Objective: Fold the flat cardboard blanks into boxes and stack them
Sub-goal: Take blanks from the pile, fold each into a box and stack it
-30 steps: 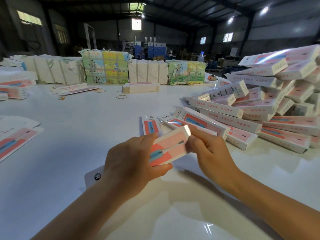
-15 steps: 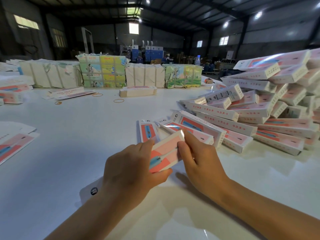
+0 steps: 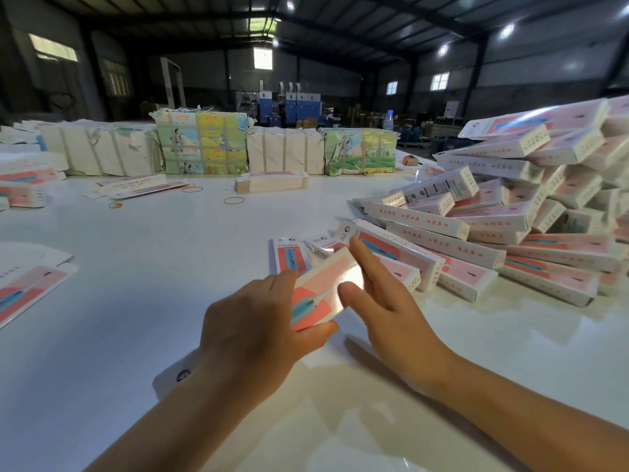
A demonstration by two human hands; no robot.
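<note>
While left hand [image 3: 253, 330] grips box [image 3: 323, 289], right hand [image 3: 384, 298] has opened.

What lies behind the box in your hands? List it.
Behind the held box, two small boxes lie flat on the white table, then the stacked box pile. The box and right hand cover their near ends.

Warehouse: steel roof trusses [image 3: 306, 15], strapped bundles [image 3: 204, 148], machines [image 3: 289, 103].

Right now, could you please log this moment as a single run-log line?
left hand: grips box | right hand: open, fingers straight beside box | folded boxes pile: right, on table
</note>
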